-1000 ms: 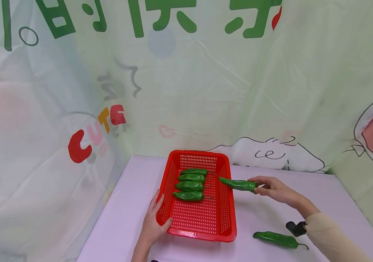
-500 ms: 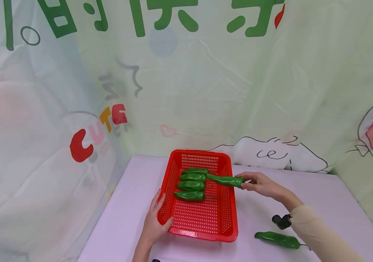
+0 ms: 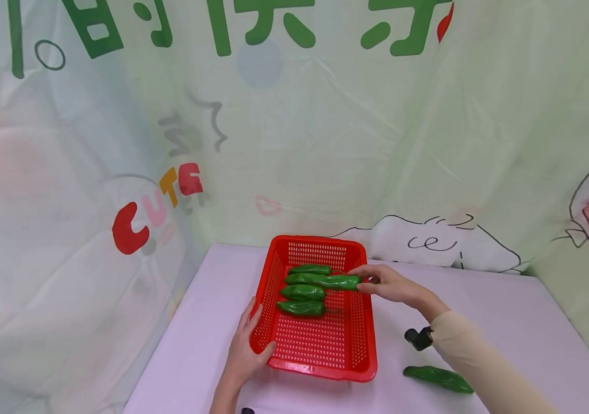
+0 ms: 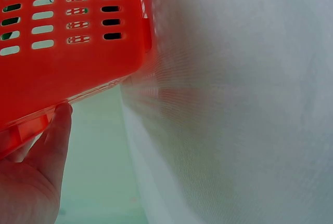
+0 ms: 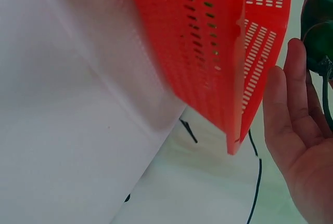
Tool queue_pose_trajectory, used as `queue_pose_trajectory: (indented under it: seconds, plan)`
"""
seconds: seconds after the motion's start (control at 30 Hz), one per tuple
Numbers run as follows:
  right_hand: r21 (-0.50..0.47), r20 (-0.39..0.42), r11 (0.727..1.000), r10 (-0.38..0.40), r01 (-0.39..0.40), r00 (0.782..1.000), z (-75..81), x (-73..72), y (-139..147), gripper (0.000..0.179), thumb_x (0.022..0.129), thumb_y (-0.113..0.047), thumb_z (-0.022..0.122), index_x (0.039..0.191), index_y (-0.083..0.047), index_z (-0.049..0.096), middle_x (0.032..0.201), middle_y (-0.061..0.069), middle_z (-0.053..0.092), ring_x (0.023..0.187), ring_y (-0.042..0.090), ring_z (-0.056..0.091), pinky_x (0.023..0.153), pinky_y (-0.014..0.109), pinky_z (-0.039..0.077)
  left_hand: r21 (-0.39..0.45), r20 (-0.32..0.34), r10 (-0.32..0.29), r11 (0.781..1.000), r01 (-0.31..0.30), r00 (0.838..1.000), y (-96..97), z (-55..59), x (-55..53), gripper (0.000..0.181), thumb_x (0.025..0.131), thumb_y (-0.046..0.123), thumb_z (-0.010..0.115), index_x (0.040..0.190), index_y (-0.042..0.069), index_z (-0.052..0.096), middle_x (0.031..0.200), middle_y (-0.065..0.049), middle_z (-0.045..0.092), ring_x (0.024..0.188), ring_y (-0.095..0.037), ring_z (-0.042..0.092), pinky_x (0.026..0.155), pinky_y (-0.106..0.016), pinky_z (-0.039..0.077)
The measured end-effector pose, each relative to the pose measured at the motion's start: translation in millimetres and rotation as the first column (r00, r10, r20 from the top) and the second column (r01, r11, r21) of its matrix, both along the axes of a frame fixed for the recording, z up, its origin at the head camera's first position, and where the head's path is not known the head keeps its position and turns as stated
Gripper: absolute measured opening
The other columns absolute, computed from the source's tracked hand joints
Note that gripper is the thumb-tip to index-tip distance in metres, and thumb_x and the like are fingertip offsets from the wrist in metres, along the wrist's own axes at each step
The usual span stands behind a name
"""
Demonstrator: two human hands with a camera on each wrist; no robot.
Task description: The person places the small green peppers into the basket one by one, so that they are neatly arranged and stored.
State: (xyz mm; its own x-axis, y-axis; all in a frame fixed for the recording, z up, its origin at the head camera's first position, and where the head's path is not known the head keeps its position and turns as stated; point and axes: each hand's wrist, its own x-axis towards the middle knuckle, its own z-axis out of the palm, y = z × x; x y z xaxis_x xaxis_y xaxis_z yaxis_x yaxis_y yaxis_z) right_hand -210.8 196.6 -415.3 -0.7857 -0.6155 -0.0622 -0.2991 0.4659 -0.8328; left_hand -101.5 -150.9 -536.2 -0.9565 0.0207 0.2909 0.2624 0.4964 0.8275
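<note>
A red perforated plastic basket [image 3: 320, 371] stands on the table, with green peppers [image 3: 300, 309] lying side by side in it. My left hand [image 3: 243, 356] grips its near left corner, thumb on the front rim and fingers along the left side; the left wrist view shows the same hand [image 4: 39, 167] at the rim. My right hand [image 3: 389, 284] pinches another green pepper [image 3: 343, 282] by its stem end, over the basket's right half. Its tip overlaps the second pepper in the row. In the right wrist view, this pepper [image 5: 317, 37] is partly cut off by the frame edge.
One more green pepper [image 3: 436, 378] lies on the pale table [image 3: 397, 397] to the right of the basket, its stem end hidden by the right sleeve [image 3: 480, 356]. A printed cloth backdrop [image 3: 304, 144] rises behind and beside the table.
My right hand has carried its pepper leftward, from beyond the basket's right rim to over the peppers inside. The right sleeve now covers the table pepper's stem. The left hand stays at the basket.
</note>
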Motion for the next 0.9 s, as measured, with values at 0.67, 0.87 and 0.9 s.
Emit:
queue_pose_trajectory:
  seconds: [0.67, 0.87, 0.9]
  plan:
    - [-0.036, 0.054, 0.995, 0.091, -0.089, 0.994, -13.3, -14.5, -58.4, 0.039, 0.096, -0.011, 0.058, 0.132, 0.005, 0.057, 0.115, 0.016, 0.064, 0.099, 0.029, 0.06, 0.084, 0.04, 0.053, -0.003, 0.008, -0.008, 1.0, 0.008, 1.0, -2.5, -1.6, -1.0, 0.082, 0.076, 0.02, 0.074, 0.15, 0.007, 0.041, 0.161, -0.002, 0.026, 0.144, -0.029, 0.03, 0.102, -0.06, 0.042]
    - [-0.066, 0.13, 0.995, 0.088, -0.08, 0.988, -20.0, -16.5, -71.6, 0.04, 0.096, -0.011, 0.059, 0.133, 0.005, 0.056, 0.119, 0.018, 0.061, 0.101, 0.027, 0.06, 0.09, 0.05, 0.053, -0.009, 0.01, -0.006, 1.0, 0.006, 1.0, -2.9, -3.2, -1.5, 0.083, 0.075, 0.023, 0.074, 0.15, 0.007, 0.042, 0.161, -0.002, 0.026, 0.145, -0.028, 0.029, 0.102, -0.058, 0.043]
    - [-0.07, 0.152, 0.995, 0.079, -0.069, 0.985, -20.2, -16.8, -73.1, 0.04, 0.096, -0.011, 0.059, 0.133, 0.004, 0.056, 0.12, 0.018, 0.06, 0.102, 0.028, 0.06, 0.091, 0.05, 0.053, -0.011, 0.01, -0.006, 1.0, 0.006, 1.0, -2.9, -3.5, -1.7, 0.083, 0.075, 0.023, 0.075, 0.15, 0.007, 0.042, 0.161, -0.002, 0.026, 0.145, -0.028, 0.03, 0.102, -0.058, 0.043]
